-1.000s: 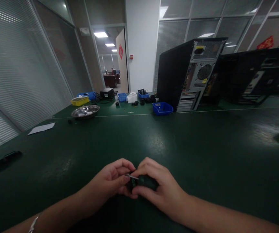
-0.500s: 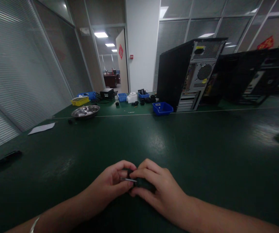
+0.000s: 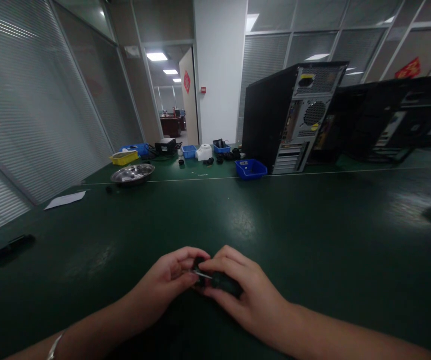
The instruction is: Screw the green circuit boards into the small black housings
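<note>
My right hand [image 3: 248, 282] is closed around the dark green handle of a small screwdriver [image 3: 226, 285]. Its thin metal shaft points left, toward the fingers of my left hand [image 3: 166, 277]. Between those fingers and the thumb is a small black part [image 3: 199, 262], mostly covered, so its kind does not show. The shaft's tip lies by the left thumb; whether it touches the part I cannot tell. Both hands meet fingertip to fingertip, low over the dark green table [image 3: 162, 220].
A metal bowl [image 3: 132, 174] and a yellow tray [image 3: 124, 158] stand at the back left. A blue bin [image 3: 251, 170] sits before a black computer tower [image 3: 271, 115]. Paper [image 3: 65, 200] and a dark tool-like object [image 3: 10, 248] lie on the left.
The left fingers and thumb have shifted slightly left, and a little more of the black part and the screwdriver handle shows. Both hands keep their hold.
</note>
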Demonstrator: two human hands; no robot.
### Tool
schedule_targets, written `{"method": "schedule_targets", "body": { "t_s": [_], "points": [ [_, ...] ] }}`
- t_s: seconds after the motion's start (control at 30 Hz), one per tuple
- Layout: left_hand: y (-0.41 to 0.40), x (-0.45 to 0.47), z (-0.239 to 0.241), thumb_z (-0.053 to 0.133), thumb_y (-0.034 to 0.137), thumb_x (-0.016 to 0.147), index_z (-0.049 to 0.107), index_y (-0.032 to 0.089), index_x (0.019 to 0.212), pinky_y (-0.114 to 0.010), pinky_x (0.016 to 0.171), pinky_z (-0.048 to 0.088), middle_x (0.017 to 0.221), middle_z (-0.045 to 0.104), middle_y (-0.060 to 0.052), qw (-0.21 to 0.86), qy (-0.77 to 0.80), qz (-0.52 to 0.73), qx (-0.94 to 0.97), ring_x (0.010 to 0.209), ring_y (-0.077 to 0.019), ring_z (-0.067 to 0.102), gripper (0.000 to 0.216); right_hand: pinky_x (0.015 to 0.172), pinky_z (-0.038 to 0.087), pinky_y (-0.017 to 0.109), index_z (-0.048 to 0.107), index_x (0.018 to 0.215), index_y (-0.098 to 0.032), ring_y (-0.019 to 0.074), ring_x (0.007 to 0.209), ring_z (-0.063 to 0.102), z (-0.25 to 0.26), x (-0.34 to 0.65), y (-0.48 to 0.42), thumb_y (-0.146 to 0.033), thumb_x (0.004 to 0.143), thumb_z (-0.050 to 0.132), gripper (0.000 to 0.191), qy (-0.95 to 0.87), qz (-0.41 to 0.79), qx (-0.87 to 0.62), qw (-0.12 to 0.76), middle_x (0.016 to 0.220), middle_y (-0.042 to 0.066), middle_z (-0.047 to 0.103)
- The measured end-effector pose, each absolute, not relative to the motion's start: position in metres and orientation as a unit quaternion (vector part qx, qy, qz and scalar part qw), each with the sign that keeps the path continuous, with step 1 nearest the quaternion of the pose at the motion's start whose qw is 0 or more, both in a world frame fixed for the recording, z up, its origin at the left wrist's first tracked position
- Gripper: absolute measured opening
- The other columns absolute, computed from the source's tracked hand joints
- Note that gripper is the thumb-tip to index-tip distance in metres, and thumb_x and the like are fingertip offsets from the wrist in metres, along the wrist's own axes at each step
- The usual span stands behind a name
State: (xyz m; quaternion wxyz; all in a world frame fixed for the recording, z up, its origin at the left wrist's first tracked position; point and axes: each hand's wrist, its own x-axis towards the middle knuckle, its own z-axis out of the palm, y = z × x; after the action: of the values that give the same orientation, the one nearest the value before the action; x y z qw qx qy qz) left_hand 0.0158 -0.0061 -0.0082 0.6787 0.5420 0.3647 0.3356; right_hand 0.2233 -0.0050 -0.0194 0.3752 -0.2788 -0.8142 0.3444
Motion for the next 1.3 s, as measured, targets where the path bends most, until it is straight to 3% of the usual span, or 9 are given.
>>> {"method": "schedule_targets", "body": {
  "t_s": [0.17, 0.33, 0.43, 0.53, 0.63, 0.8, 0.9, 1.03, 1.3],
  "points": [
    [0.008, 0.005, -0.004, 0.067, 0.020, 0.086, 0.065, 0.014, 0.118, -0.036, 0.084, 0.050, 0.107, 0.071, -0.012, 0.630, 0.420, 0.453, 0.470, 0.091, -0.0235, 0.065, 0.032, 0.079, 0.050, 0.029, 0.065, 0.116, -0.020, 0.0177, 0.089, 0.062, -0.016, 0.226, -0.007, -0.014, 0.086, 0.067, 0.030, -0.815, 0.345, -0.281, 0.372, 0.100, 0.006, 0.062],
    [0.053, -0.039, -0.001, 0.047, -0.003, 0.090, 0.072, 0.012, 0.106, -0.027, 0.075, 0.055, 0.094, 0.071, -0.011, 0.464, 0.521, 0.651, 0.299, 0.082, -0.0175, 0.067, 0.032, 0.077, 0.050, 0.029, 0.067, 0.112, -0.017, 0.0181, 0.088, 0.062, -0.013, 0.228, -0.006, -0.013, 0.087, 0.066, 0.026, -0.805, 0.354, -0.288, 0.379, 0.098, 0.007, 0.062],
    [0.080, -0.081, -0.010, 0.040, 0.003, 0.098, 0.067, 0.012, 0.105, -0.025, 0.070, 0.055, 0.093, 0.067, -0.007, 0.380, 0.547, 0.708, 0.234, 0.077, -0.0133, 0.065, 0.030, 0.076, 0.050, 0.030, 0.068, 0.110, -0.017, 0.0182, 0.087, 0.061, -0.012, 0.228, -0.004, -0.012, 0.087, 0.065, 0.024, -0.802, 0.361, -0.293, 0.375, 0.097, 0.007, 0.062],
    [0.094, -0.114, -0.018, 0.058, 0.025, 0.096, 0.060, 0.014, 0.118, -0.039, 0.078, 0.057, 0.115, 0.064, -0.009, 0.315, 0.559, 0.742, 0.195, 0.093, -0.0219, 0.066, 0.024, 0.077, 0.050, 0.030, 0.069, 0.108, -0.018, 0.0183, 0.086, 0.061, -0.013, 0.228, -0.003, -0.013, 0.087, 0.065, 0.022, -0.801, 0.358, -0.299, 0.375, 0.096, 0.006, 0.062],
    [0.097, -0.129, -0.019, 0.060, 0.028, 0.095, 0.058, 0.015, 0.123, -0.045, 0.084, 0.056, 0.123, 0.061, -0.011, 0.290, 0.562, 0.753, 0.183, 0.101, -0.0252, 0.065, 0.030, 0.077, 0.051, 0.031, 0.068, 0.109, -0.019, 0.0185, 0.087, 0.061, -0.013, 0.229, -0.002, -0.013, 0.087, 0.064, 0.023, -0.800, 0.365, -0.299, 0.371, 0.097, 0.006, 0.062],
    [0.095, -0.125, -0.017, 0.060, 0.028, 0.095, 0.059, 0.015, 0.120, -0.042, 0.080, 0.057, 0.118, 0.063, -0.010, 0.312, 0.552, 0.745, 0.206, 0.096, -0.0236, 0.066, 0.028, 0.077, 0.051, 0.031, 0.068, 0.109, -0.020, 0.0187, 0.088, 0.061, -0.014, 0.230, -0.001, -0.014, 0.088, 0.064, 0.022, -0.794, 0.381, -0.302, 0.366, 0.098, 0.006, 0.062],
    [0.092, -0.111, -0.016, 0.052, 0.021, 0.099, 0.063, 0.013, 0.108, -0.030, 0.066, 0.057, 0.100, 0.067, -0.007, 0.357, 0.544, 0.722, 0.236, 0.077, -0.0158, 0.065, 0.016, 0.078, 0.050, 0.032, 0.068, 0.109, -0.020, 0.0188, 0.088, 0.061, -0.015, 0.231, 0.000, -0.015, 0.088, 0.065, 0.022, -0.792, 0.383, -0.305, 0.366, 0.098, 0.005, 0.063],
    [0.078, -0.080, -0.012, 0.036, 0.003, 0.099, 0.066, 0.011, 0.089, -0.019, 0.057, 0.050, 0.087, 0.070, -0.008, 0.434, 0.532, 0.666, 0.292, 0.061, -0.0093, 0.059, 0.033, 0.079, 0.050, 0.032, 0.068, 0.109, -0.020, 0.0191, 0.089, 0.061, -0.014, 0.231, 0.001, -0.017, 0.088, 0.066, 0.021, -0.787, 0.390, -0.316, 0.359, 0.099, 0.005, 0.063],
    [0.033, -0.017, -0.007, 0.068, 0.020, 0.088, 0.074, 0.010, 0.102, -0.024, 0.058, 0.046, 0.096, 0.074, -0.012, 0.577, 0.503, 0.459, 0.449, 0.066, -0.0141, 0.058, 0.019, 0.081, 0.047, 0.032, 0.061, 0.123, -0.024, 0.0186, 0.092, 0.060, -0.011, 0.233, 0.006, -0.020, 0.094, 0.059, 0.030, -0.785, 0.373, -0.337, 0.363, 0.102, 0.004, 0.062]
  ]
}}
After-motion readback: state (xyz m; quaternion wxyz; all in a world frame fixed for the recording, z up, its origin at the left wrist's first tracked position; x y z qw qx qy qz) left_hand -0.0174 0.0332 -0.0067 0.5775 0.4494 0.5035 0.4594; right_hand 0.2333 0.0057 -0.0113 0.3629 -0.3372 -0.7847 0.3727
